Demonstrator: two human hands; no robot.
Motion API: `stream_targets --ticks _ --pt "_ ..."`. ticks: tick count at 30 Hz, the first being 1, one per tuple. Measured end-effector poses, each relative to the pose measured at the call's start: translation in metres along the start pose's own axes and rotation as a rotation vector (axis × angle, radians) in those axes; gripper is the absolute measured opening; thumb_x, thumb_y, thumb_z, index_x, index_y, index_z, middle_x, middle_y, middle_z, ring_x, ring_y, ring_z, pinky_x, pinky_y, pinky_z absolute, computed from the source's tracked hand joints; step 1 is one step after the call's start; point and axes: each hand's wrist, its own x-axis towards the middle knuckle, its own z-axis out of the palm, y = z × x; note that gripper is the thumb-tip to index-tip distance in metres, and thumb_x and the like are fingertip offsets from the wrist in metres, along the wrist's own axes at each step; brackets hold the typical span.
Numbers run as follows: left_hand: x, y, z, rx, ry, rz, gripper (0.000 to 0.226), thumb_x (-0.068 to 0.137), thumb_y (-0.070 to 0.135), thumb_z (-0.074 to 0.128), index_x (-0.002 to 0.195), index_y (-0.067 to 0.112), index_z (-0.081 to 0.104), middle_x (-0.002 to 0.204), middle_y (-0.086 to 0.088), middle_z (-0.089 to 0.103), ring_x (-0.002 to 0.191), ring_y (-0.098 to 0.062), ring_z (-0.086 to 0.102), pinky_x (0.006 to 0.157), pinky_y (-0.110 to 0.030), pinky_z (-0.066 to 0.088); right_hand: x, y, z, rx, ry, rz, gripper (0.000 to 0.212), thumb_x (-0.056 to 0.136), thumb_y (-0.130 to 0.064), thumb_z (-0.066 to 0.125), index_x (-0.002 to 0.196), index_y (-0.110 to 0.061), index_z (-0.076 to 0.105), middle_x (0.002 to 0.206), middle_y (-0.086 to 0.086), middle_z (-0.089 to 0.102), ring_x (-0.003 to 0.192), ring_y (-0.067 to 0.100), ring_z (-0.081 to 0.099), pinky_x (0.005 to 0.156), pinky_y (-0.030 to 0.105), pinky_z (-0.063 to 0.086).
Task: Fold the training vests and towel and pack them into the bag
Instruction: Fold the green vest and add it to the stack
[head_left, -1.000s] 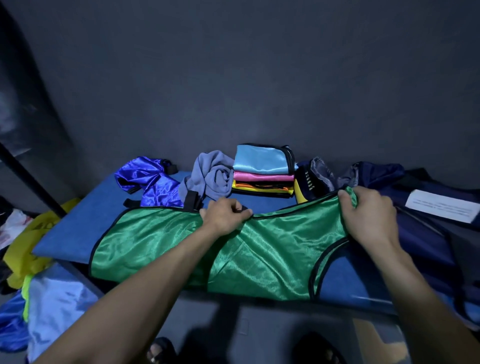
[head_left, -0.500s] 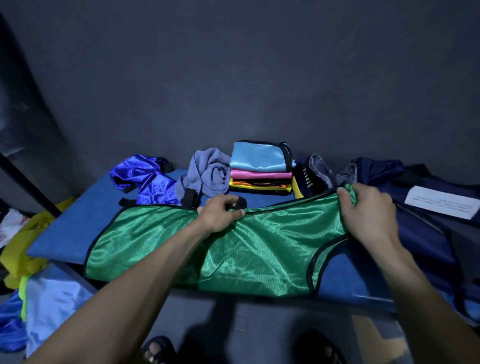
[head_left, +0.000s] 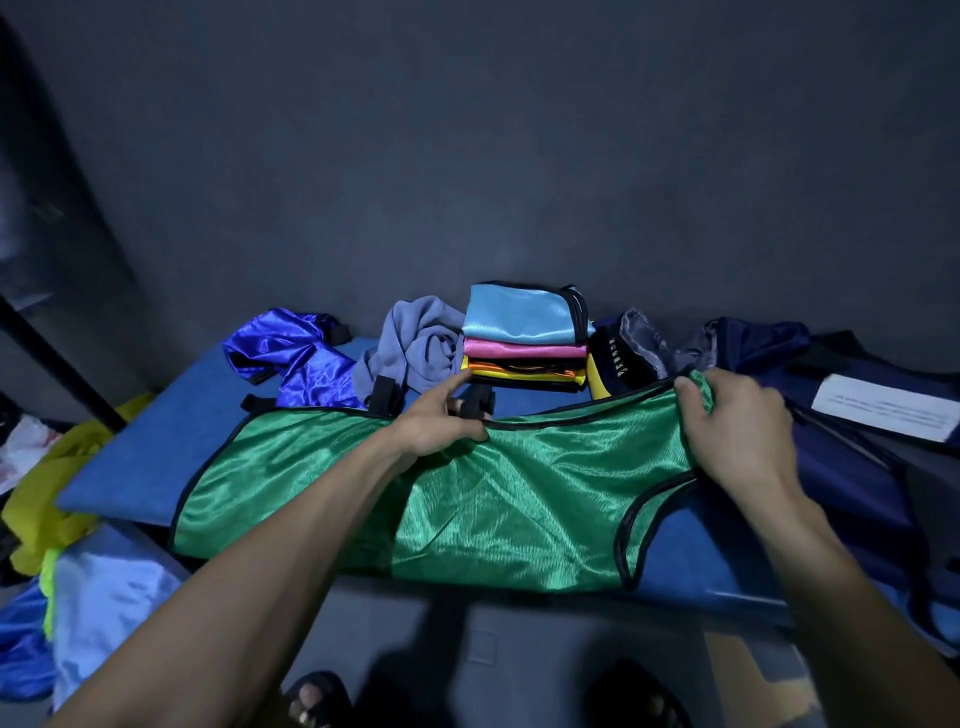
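The left hand (head_left: 441, 423) has uncurled, its fingers now loosely extended at the green vest (head_left: 483, 499) far hem (right hand (head_left: 737, 431) pinches the right corner), mid-fold; next, bring the edges together.

Left hand (head_left: 441, 423) fingers loosely extended, right hand (head_left: 737, 431) fingers pinching

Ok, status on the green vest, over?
Left hand at green vest top edge by a black strap, right hand pinching its corner. Vest flat, unfolded. Folded stack behind, nothing blocking.
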Motion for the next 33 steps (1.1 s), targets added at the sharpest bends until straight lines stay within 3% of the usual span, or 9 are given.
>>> stream_targets --ticks 3,6,9,12,16,21,26,29,33 --pt "0.0 -0.001 0.0 -0.084 0.006 0.023 0.08 0.09 0.015 0.077 0.154 0.039 0.037 0.127 -0.007 0.061 0.106 -0.015 0.06 0.084 -0.026 0.047 0.0 0.0 0.0 -0.006 -0.001 -0.004 0.033 0.103 -0.037 0.054 0.079 -0.014 0.051 0.067 0.013 0.051 0.067 0.034 0.044 0.062 0.039 0.034" --pt "0.0 0.0 0.001 -0.202 0.023 0.047 0.042 0.099 0.024 0.067 0.14 0.032 0.057 0.116 -0.005 0.07 0.105 -0.01 0.065 0.091 -0.024 0.043 0.0 -0.001 0.001 0.002 0.002 -0.006 0.032 0.103 -0.036 0.054 0.079 -0.015 0.051 0.068 0.015 0.054 0.067 0.033 0.043 0.062 0.039 0.034" --pt "0.006 -0.004 0.006 -0.178 0.111 0.091 0.023 0.101 0.01 0.062 0.114 0.025 0.073 0.102 -0.007 0.068 0.093 -0.019 0.063 0.082 -0.022 0.046 -0.001 -0.001 0.001 -0.004 0.009 -0.014 0.031 0.102 -0.037 0.054 0.081 -0.015 0.053 0.073 0.022 0.061 0.069 0.038 0.049 0.062 0.04 0.034" --pt "0.007 -0.005 0.016 -0.049 0.229 0.173 0.015 0.098 0.009 0.067 0.109 0.014 0.075 0.091 -0.005 0.067 0.075 -0.01 0.059 0.067 -0.009 0.045 -0.001 -0.002 0.0 -0.016 0.01 -0.016 0.033 0.103 -0.036 0.054 0.085 -0.009 0.059 0.073 0.022 0.061 0.073 0.043 0.055 0.063 0.039 0.033" --pt "0.007 -0.007 0.026 0.117 0.443 0.303 0.007 0.095 0.012 0.072 0.1 0.014 0.076 0.087 0.012 0.067 0.078 -0.001 0.06 0.073 -0.008 0.046 -0.001 -0.002 -0.002 -0.004 0.01 -0.006 0.038 0.103 -0.035 0.053 0.074 -0.011 0.05 0.064 0.013 0.049 0.065 0.036 0.044 0.061 0.04 0.032" --pt "0.014 -0.005 0.024 0.152 0.421 0.287 0.02 0.101 0.015 0.064 0.118 0.012 0.074 0.119 -0.002 0.073 0.112 -0.017 0.064 0.099 -0.028 0.048 0.0 0.0 -0.004 -0.004 0.012 -0.007 0.037 0.103 -0.035 0.054 0.074 -0.012 0.049 0.064 0.013 0.051 0.064 0.034 0.042 0.061 0.04 0.032" --pt "0.008 0.003 0.006 0.105 0.046 0.164 0.059 0.097 0.012 0.07 0.151 0.012 0.047 0.134 0.003 0.053 0.122 -0.01 0.05 0.077 0.001 0.041 0.001 0.002 -0.003 -0.018 0.014 -0.012 0.036 0.103 -0.036 0.053 0.077 -0.011 0.053 0.064 0.012 0.05 0.064 0.033 0.041 0.06 0.039 0.031" --pt "0.007 0.001 0.003 0.199 -0.039 0.174 0.078 0.091 0.014 0.078 0.157 0.016 0.036 0.145 0.003 0.046 0.131 -0.011 0.044 0.092 -0.009 0.037 0.001 0.0 -0.004 -0.021 0.009 -0.012 0.036 0.103 -0.036 0.053 0.077 -0.01 0.053 0.064 0.011 0.05 0.065 0.033 0.041 0.06 0.04 0.031" --pt "0.011 -0.007 0.007 0.273 0.054 0.255 0.072 0.09 0.022 0.079 0.153 0.017 0.044 0.153 -0.002 0.048 0.138 -0.021 0.047 0.108 -0.023 0.037 0.0 0.001 -0.003 -0.023 0.011 -0.012 0.036 0.103 -0.037 0.053 0.078 -0.011 0.054 0.065 0.013 0.052 0.065 0.034 0.043 0.06 0.04 0.032"
